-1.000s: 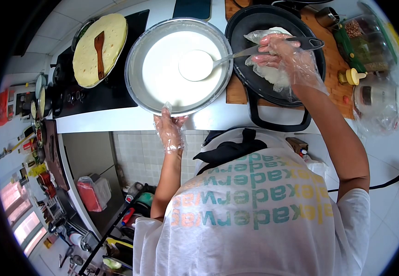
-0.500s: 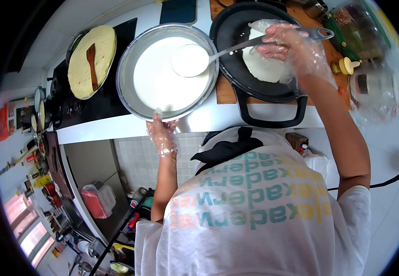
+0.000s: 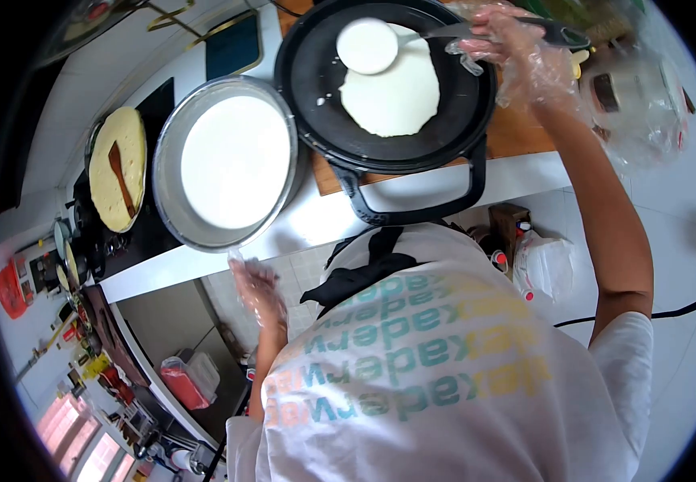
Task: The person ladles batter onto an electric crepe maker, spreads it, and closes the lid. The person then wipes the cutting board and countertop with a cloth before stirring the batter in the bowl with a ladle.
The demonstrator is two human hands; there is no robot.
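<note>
In the head view, reading twelve as the top edge, the ladle [image 3: 370, 46] is over the upper part of the black pan [image 3: 464, 96]. Its long axis runs nearly level, from nine to three: the round cup, showing white, points to nine o'clock, and the grey handle's end to three. The right hand [image 3: 516, 44], in a clear plastic glove, has its fingers clamped on that handle, past the pan's two o'clock edge. The cup covers the eleven o'clock side of a white batter patch [image 3: 392, 100] spread in the pan; whether it touches the batter cannot be told.

The pan's loop handle [image 3: 478, 177] points to six o'clock, and the pan lies on a wooden board [image 3: 520, 140] on the white counter [image 3: 308, 221]. Toward eight o'clock from the pan stands a metal bowl [image 3: 170, 185] holding white liquid [image 3: 236, 165]. The left hand [image 3: 260, 293], also gloved, is just by the bowl's six o'clock rim, thumb and fingers apart; contact is unclear. Farther toward nine, a wooden spatula [image 3: 122, 181] lies on a yellow flatbread [image 3: 105, 197], its axis running eleven to five.
</note>
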